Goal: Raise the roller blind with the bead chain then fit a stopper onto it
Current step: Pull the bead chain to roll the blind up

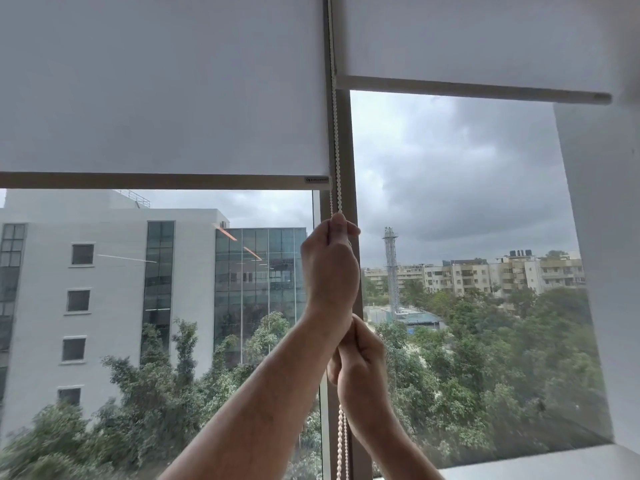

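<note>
A white bead chain (334, 133) hangs along the window mullion between two grey roller blinds. My left hand (329, 268) is shut on the chain high up, just below the left blind's bottom bar. My right hand (362, 368) grips the same chain lower down, under my left wrist. The chain loop continues down below my right hand. The left blind (162, 84) reaches about mid-window; the right blind (478, 39) sits higher, with its bottom bar near the top. No stopper is visible.
The window mullion (348, 161) runs vertically behind the chain. A white wall (609, 271) stands at the right, with a white sill (540, 465) below it. Buildings, trees and a grey sky show through the glass.
</note>
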The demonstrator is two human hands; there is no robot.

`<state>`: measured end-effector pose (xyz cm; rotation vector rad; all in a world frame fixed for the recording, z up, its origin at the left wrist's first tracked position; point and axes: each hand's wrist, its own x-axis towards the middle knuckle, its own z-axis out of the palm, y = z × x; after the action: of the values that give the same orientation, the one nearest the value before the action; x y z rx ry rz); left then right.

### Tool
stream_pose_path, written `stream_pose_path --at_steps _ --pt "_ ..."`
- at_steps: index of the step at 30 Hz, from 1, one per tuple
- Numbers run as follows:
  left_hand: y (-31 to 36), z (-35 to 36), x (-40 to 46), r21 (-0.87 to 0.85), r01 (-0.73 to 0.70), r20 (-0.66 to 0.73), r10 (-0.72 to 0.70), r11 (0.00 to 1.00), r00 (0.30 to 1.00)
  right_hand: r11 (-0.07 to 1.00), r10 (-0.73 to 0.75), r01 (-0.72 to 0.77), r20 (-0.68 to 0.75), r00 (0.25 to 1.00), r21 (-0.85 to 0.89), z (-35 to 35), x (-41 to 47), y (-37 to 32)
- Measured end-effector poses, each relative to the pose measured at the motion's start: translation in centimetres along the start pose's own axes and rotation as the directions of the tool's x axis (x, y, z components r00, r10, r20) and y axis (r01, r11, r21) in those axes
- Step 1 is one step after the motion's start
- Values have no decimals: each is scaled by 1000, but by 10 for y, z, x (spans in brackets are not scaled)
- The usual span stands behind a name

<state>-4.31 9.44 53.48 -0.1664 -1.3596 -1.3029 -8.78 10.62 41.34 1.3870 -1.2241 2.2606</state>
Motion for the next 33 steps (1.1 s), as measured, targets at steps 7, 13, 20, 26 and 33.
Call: stream_pose_path --at_steps 7,13,20,26,33 --pt "-16 -14 -14 81 -124 -42 128 989 991 985 138 -151 136 981 89 -21 26 -13" --pt "-40 -25 -31 149 -173 -26 178 974 984 999 37 -39 156 987 9 -13 78 -60" --pt "-60 -33 -59 248 -188 -52 207 950 977 996 65 -75 158 985 56 24 127 -105" --pt "-70 -38 -75 170 -180 -2 183 969 983 997 71 -71 13 997 17 44 147 -111" --pt "-84 -58 -70 78 -147 36 144 986 989 987 -157 157 -28 987 -19 44 125 -99"
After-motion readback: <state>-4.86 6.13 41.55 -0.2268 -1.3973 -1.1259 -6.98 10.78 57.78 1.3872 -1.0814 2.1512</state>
